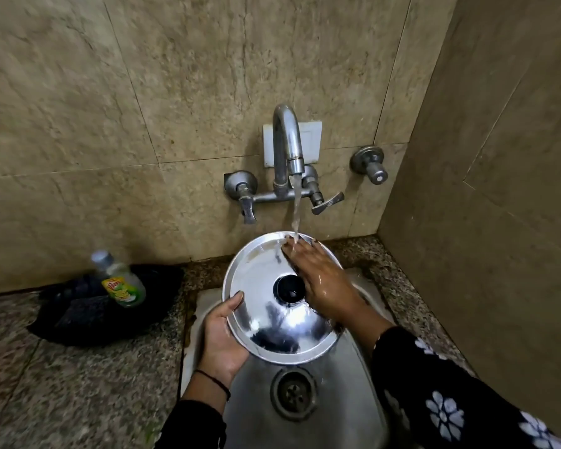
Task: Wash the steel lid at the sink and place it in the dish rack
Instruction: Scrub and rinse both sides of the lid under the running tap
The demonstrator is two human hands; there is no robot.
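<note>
Steel lid (266,286) held over the steel sink (344,400), tilted, top side up, black knob (289,287) at centre. The lid's far rim sits under the tap spout (287,140); a water stream (296,209) falls from the spout onto the lid's far edge and the person's fingers.

Left hand (221,341): grip closed around the lid's near-left rim, thumb on top, fingers underneath. It carries the lid. A dark thread band shows at the wrist.

Right hand (321,283): flat and spread on the lid's upper surface, just right of the knob, fingertips at the far rim in the stream. Grip open, palm pressing, not clasping anything. Patterned dark sleeve with white flowers on the forearm.

Sink basin: wet, drain strainer (293,393) visible below the lid.

Counter (62,384), granite, left of sink: clear dish-soap bottle (120,280) holding green liquid, roughly half full, leaning against a black cloth (88,319).
</note>
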